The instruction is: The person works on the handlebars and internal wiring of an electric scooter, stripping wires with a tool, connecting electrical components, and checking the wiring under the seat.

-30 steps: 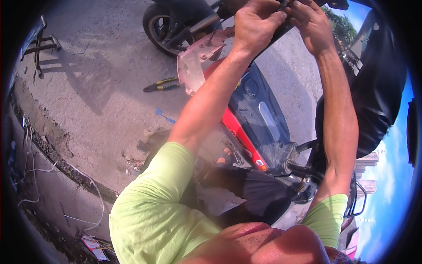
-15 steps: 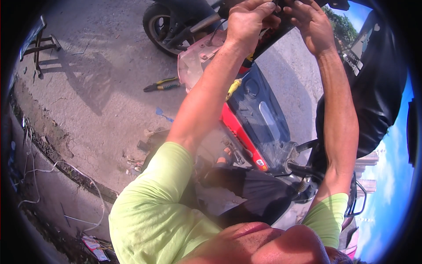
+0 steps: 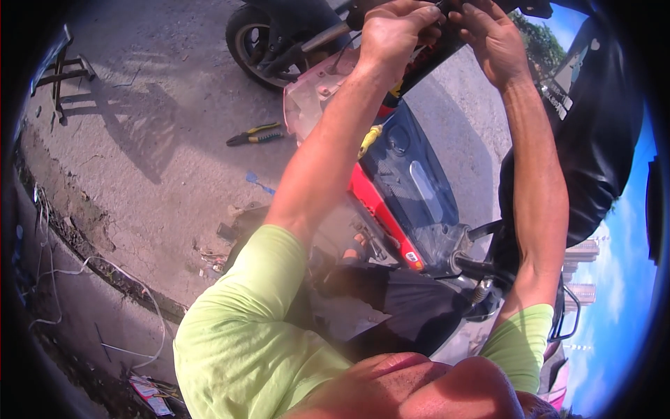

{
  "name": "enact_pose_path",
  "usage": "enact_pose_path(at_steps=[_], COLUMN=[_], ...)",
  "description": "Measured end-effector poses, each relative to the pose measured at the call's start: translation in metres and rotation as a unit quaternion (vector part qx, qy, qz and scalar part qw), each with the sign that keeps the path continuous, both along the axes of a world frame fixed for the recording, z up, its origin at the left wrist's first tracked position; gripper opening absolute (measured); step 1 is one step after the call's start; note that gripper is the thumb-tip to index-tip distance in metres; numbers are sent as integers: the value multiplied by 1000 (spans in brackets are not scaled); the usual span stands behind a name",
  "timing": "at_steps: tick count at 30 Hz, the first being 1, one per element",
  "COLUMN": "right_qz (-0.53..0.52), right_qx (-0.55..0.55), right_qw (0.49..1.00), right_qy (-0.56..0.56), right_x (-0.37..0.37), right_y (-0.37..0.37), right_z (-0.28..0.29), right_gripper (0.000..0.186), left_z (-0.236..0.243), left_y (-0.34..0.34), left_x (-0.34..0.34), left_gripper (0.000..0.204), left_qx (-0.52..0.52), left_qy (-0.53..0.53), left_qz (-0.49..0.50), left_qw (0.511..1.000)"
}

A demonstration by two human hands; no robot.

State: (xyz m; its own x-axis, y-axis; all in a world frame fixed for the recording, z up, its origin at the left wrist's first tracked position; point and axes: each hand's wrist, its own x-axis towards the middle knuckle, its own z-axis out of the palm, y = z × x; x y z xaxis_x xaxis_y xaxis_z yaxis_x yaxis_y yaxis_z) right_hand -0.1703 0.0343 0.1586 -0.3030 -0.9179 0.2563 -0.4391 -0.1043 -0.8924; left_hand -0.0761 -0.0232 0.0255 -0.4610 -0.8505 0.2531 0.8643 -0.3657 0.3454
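Note:
My left hand is raised at the top of the view, thumb and fingers pinched at a dark part of a scooter. My right hand is beside it, fingers curled at the same spot. Whatever small thing they hold is too hidden to name. Below my arms lie the scooter's dark footboard with a red side panel, a pale pink translucent panel and a small yellow object by my left forearm.
A front wheel stands at upper left. Yellow-black pliers and a blue item lie on the concrete ground. A folded metal stand is at far left, with white cables below. A black seat-like cover fills the right side.
My left hand has shifted slightly left, its fingers turned, and the yellow object beside that forearm has come into view. My right hand has moved only a little at the fingers.

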Motion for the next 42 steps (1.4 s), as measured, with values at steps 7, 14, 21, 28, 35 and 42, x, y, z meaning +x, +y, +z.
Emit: enact_pose_path(at_steps=[7, 14, 21, 28, 35, 42], right_qz=[-4, -12, -25, -22, -32, -40], right_qx=[-3, -13, -29, -42, -63, -61], right_qw=[1000, 999, 998, 996, 994, 993], right_qy=[19, 39, 52, 72, 87, 93], right_x=[0, -5, -8, -12, -16, -22], right_y=[-1, 0, -2, -4, -7, -9], right_z=[-4, -7, -10, -14, -18, -18], right_gripper=[19, 17, 21, 20, 17, 15], left_z=[2, -3, -5, -4, -4, -7], left_y=[-1, -5, -9, -9, -10, -10], left_x=[3, 2, -2, -6, -11, -12], left_gripper=[16, 19, 18, 13, 9, 8], left_qx=[-11, -51, -40, -13, 4, -1], left_qy=[-23, -39, -34, -21, -4, -1], left_qz=[14, 16, 22, 15, 4, 9], left_qw=[1000, 998, 998, 1000, 1000, 1000])
